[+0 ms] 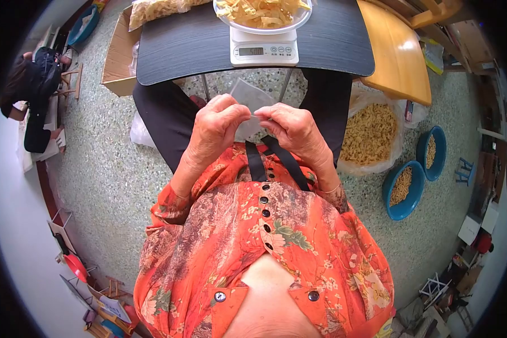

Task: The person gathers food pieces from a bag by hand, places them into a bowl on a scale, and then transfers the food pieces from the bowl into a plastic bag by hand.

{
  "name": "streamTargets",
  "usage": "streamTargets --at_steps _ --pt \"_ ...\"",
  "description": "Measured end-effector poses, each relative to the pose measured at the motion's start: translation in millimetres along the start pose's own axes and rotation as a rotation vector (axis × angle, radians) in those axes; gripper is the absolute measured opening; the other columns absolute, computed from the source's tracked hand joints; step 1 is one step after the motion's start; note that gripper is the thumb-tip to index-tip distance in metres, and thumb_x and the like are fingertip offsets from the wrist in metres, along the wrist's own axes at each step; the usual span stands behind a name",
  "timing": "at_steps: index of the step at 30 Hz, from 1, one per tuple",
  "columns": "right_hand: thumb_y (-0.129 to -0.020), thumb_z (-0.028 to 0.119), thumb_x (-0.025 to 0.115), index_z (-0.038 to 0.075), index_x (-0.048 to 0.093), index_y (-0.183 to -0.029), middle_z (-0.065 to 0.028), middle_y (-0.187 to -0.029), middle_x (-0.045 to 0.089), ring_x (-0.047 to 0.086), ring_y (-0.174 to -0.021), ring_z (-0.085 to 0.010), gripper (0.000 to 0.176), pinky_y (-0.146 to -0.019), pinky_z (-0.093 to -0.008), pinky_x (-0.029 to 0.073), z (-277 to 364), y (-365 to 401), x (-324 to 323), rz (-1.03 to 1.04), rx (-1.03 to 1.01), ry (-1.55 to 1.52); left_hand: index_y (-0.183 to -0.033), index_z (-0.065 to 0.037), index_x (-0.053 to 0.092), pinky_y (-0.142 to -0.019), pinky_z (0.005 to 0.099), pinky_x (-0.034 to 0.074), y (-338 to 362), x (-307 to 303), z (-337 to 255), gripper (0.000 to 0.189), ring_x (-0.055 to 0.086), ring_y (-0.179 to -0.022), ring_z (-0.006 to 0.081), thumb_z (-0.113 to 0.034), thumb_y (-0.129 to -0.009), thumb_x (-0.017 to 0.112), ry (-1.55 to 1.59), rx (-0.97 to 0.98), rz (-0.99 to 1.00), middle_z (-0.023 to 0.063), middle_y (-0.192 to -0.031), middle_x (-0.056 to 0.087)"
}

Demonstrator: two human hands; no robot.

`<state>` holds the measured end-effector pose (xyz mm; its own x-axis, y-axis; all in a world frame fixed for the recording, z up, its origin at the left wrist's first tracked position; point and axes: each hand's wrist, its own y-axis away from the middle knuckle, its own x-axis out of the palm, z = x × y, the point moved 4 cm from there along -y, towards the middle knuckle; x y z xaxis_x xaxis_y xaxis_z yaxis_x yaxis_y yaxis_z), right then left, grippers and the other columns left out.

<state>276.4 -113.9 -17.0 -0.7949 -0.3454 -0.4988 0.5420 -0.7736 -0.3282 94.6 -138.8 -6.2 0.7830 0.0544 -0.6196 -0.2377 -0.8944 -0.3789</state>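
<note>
A clear plastic bag [250, 94] hangs between my two hands above my lap. My left hand [216, 125] pinches its edge between thumb and fingers. Close beside it, my right hand [294, 128] is closed on the same edge, the fingertips of both hands nearly meeting. Just beyond, a white digital scale [263, 38] stands at the near edge of the dark table [174, 53], its display lit with what looks like 500. On the scale sits a clear bowl [290, 27] heaped with pale yellow dried strips [263, 11].
An open cardboard box [118, 56] is left of the table, with a filled bag [158, 12] above it. To the right are a wooden chair [397, 53], a large bag of yellow-brown pieces [369, 132] and two blue basins [403, 211]. Another person [36, 84] sits far left.
</note>
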Motion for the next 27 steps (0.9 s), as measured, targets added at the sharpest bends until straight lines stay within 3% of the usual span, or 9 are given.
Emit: streamTargets --at_steps 5,7,11,12,15,21,23,25,27 --pt "-0.085 0.002 0.069 0.009 0.072 -0.097 -0.0099 -0.082 0.065 0.067 -0.071 -0.0308 0.014 -0.063 -0.0373 0.055 -8 6 -5 0.064 0.018 0.052 -0.088 -0.005 0.067 -0.061 0.0389 0.051 6 -4 2 0.012 0.062 -0.071 0.0305 -0.001 -0.079 0.074 0.073 -0.014 0.03 0.0099 -0.08 0.058" --pt "-0.082 0.001 0.072 0.008 0.072 -0.095 -0.0088 -0.081 0.064 0.067 -0.074 -0.029 0.015 -0.064 -0.0363 0.055 -3 1 -9 0.052 0.04 0.029 -0.091 -0.005 0.066 -0.062 0.0397 0.052 5 -6 0 0.014 0.065 -0.073 0.0312 -0.002 -0.08 0.074 0.04 0.035 0.183 0.0096 -0.083 0.059" --pt "-0.08 -0.003 0.073 0.007 0.072 -0.094 -0.0076 -0.081 0.064 0.067 -0.079 -0.028 0.017 -0.069 -0.0357 0.055 -9 0 -17 0.085 -0.046 -0.048 -0.1 -0.007 0.064 -0.075 0.0392 0.055 2 -20 -3 0.026 0.066 -0.094 0.0276 -0.002 -0.074 0.07 -0.207 0.167 0.386 0.0075 -0.112 0.063" --pt "-0.08 -0.004 0.073 0.006 0.071 -0.093 -0.0076 -0.083 0.065 0.067 -0.08 -0.0279 0.017 -0.071 -0.0357 0.055 -13 0 -19 0.092 -0.039 -0.066 -0.101 -0.009 0.064 -0.077 0.0377 0.055 2 -20 -4 0.028 0.064 -0.095 0.024 -0.006 -0.073 0.068 -0.293 0.229 0.439 0.0058 -0.128 0.061" --pt "-0.081 -0.005 0.071 0.005 0.071 -0.094 -0.0081 -0.09 0.067 0.067 -0.084 -0.027 0.017 -0.075 -0.0355 0.055 -26 2 -26 0.114 -0.03 -0.082 -0.101 -0.011 0.065 -0.073 0.0365 0.053 1 -23 -10 0.025 0.062 -0.087 0.0218 -0.011 -0.076 0.068 -0.402 0.364 0.513 0.0062 -0.132 0.061" --pt "-0.081 -0.009 0.068 0.005 0.072 -0.098 -0.0103 -0.11 0.072 0.069 -0.099 -0.0259 0.023 -0.086 -0.034 0.055 -27 -5 -29 0.152 0.056 -0.34 -0.105 -0.013 0.067 -0.064 0.0337 0.051 -5 -17 -13 0.029 0.062 -0.075 0.0197 -0.012 -0.076 0.069 -0.308 0.432 0.465 0.0009 -0.095 0.062" --pt "-0.079 -0.008 0.069 0.007 0.073 -0.102 -0.0096 -0.12 0.072 0.068 -0.105 -0.028 0.028 -0.093 -0.0369 0.052 -15 -8 -39 -0.046 0.016 -0.18 -0.105 -0.013 0.067 -0.062 0.0339 0.051 -8 -13 -14 0.03 0.063 -0.073 0.02 -0.011 -0.075 0.069 -0.257 0.417 0.399 0.001 -0.087 0.059" --pt "-0.074 -0.003 0.074 0.011 0.073 -0.106 -0.0046 -0.119 0.073 0.066 -0.108 -0.027 0.035 -0.099 -0.0403 0.047 2 -11 -50 -0.157 -0.149 0.281 -0.106 -0.012 0.067 -0.056 0.0348 0.05 -12 -9 -17 0.031 0.064 -0.066 0.0214 -0.011 -0.075 0.07 -0.306 0.401 0.349 0.0025 -0.082 0.058" --pt "-0.074 -0.003 0.076 0.007 0.073 -0.106 -0.01 -0.115 0.073 0.068 -0.097 -0.0277 0.034 -0.089 -0.0377 0.054 21 -6 -55 -0.162 -0.12 0.253 -0.104 -0.011 0.067 -0.054 0.0352 0.05 -12 -3 -20 0.029 0.063 -0.063 0.0219 -0.01 -0.075 0.071 -0.306 0.401 0.333 0.0028 -0.079 0.058"
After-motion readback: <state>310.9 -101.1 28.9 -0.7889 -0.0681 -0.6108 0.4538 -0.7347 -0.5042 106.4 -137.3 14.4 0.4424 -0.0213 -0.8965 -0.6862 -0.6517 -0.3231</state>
